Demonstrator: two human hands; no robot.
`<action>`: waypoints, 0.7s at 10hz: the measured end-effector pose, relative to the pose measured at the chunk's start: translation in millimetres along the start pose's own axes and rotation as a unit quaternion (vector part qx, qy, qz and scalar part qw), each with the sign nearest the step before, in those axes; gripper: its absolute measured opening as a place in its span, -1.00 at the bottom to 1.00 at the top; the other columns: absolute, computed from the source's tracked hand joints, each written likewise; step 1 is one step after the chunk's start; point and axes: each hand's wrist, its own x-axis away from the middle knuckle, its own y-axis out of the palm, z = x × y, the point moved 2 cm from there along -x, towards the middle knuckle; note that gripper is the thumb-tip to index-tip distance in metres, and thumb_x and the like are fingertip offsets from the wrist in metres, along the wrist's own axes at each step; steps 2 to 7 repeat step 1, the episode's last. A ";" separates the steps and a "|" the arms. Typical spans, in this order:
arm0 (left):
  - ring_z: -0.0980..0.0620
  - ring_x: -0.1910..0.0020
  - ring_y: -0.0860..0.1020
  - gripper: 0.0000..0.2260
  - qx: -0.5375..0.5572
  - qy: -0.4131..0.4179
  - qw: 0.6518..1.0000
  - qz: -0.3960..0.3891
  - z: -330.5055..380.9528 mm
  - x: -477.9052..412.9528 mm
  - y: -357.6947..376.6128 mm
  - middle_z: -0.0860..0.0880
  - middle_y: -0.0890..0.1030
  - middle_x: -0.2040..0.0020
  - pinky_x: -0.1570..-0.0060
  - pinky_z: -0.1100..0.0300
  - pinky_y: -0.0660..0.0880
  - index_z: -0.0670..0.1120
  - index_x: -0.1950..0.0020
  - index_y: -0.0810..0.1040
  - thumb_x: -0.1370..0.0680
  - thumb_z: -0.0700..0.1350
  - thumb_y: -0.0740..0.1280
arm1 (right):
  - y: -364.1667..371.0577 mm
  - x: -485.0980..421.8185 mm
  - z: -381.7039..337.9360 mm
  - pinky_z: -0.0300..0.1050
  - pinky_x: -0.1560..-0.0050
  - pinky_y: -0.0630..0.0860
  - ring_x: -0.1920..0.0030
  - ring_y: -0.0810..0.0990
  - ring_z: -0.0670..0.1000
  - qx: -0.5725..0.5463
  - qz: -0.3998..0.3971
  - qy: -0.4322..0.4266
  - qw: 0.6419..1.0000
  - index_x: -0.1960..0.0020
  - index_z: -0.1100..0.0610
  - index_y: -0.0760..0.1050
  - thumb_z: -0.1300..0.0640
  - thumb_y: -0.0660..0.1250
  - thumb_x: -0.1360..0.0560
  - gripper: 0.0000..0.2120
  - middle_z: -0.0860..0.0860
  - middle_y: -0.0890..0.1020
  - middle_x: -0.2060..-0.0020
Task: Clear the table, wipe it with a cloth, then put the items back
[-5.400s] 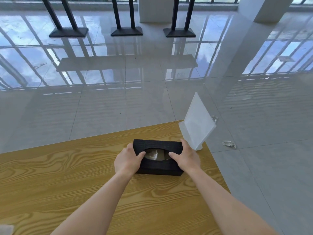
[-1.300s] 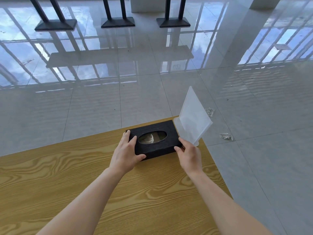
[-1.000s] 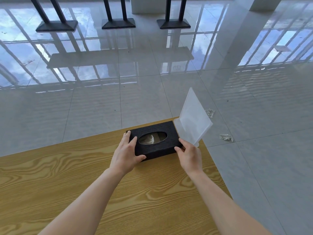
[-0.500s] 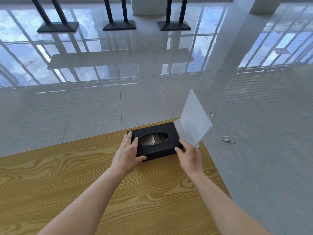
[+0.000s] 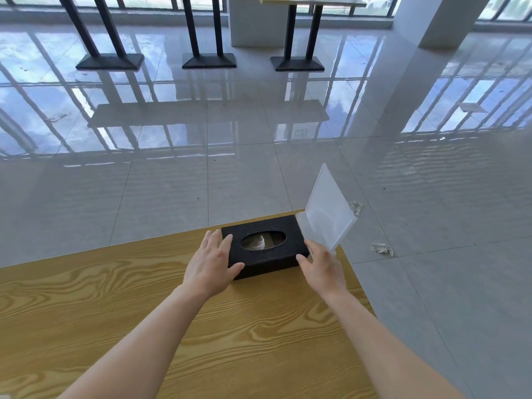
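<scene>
A black tissue box (image 5: 267, 259) with an oval top opening lies flat at the far right corner of the wooden table (image 5: 115, 306). My left hand (image 5: 211, 262) rests at the box's left end, fingers straight, thumb against the front side. My right hand (image 5: 322, 267) is at the box's right front corner with fingers extended, fingertips touching or just off it. A clear plastic sign holder (image 5: 326, 211) stands tilted at the table corner, right behind the box and my right hand.
The table's far edge and right edge run close to the box. Beyond is glossy tiled floor with two crumpled scraps (image 5: 381, 249) at the right. Black table bases (image 5: 208, 60) and a white pillar (image 5: 437, 21) stand far back.
Over five seconds the box went from both hands' grip near me to the far right corner next to the sign holder. In the last half second both hands loosened off its ends.
</scene>
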 end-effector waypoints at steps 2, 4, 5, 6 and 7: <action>-0.11 -0.61 -0.08 -0.33 -0.030 0.004 1.000 0.001 -1.0 7.0 -12.6 -0.13 0.04 -0.62 -0.54 -0.02 0.07 -0.04 -0.61 0.09 -0.59 0.16 0.27 | -8.0 3.2 -6.1 0.01 -0.31 0.49 -0.36 0.52 0.09 0.018 0.008 -0.006 1.000 -0.47 0.15 0.41 0.06 0.35 -0.60 -0.53 0.08 0.56 -0.35; -0.11 -0.61 -0.08 -0.33 -0.030 0.004 1.000 0.001 -1.0 7.0 -12.6 -0.13 0.04 -0.62 -0.54 -0.02 0.07 -0.04 -0.61 0.09 -0.59 0.16 0.27 | -8.0 3.2 -6.1 0.01 -0.31 0.49 -0.36 0.52 0.09 0.018 0.008 -0.006 1.000 -0.47 0.15 0.41 0.06 0.35 -0.60 -0.53 0.08 0.56 -0.35; -0.11 -0.61 -0.08 -0.33 -0.030 0.004 1.000 0.001 -1.0 7.0 -12.6 -0.13 0.04 -0.62 -0.54 -0.02 0.07 -0.04 -0.61 0.09 -0.59 0.16 0.27 | -8.0 3.2 -6.1 0.01 -0.31 0.49 -0.36 0.52 0.09 0.018 0.008 -0.006 1.000 -0.47 0.15 0.41 0.06 0.35 -0.60 -0.53 0.08 0.56 -0.35; -0.11 -0.61 -0.08 -0.33 -0.030 0.004 1.000 0.001 -1.0 7.0 -12.6 -0.13 0.04 -0.62 -0.54 -0.02 0.07 -0.04 -0.61 0.09 -0.59 0.16 0.27 | -8.0 3.2 -6.1 0.01 -0.31 0.49 -0.36 0.52 0.09 0.018 0.008 -0.006 1.000 -0.47 0.15 0.41 0.06 0.35 -0.60 -0.53 0.08 0.56 -0.35; -0.11 -0.61 -0.08 -0.33 -0.030 0.004 1.000 0.001 -1.0 7.0 -12.6 -0.13 0.04 -0.62 -0.54 -0.02 0.07 -0.04 -0.61 0.09 -0.59 0.16 0.27 | -8.0 3.2 -6.1 0.01 -0.31 0.49 -0.36 0.52 0.09 0.018 0.008 -0.006 1.000 -0.47 0.15 0.41 0.06 0.35 -0.60 -0.53 0.08 0.56 -0.35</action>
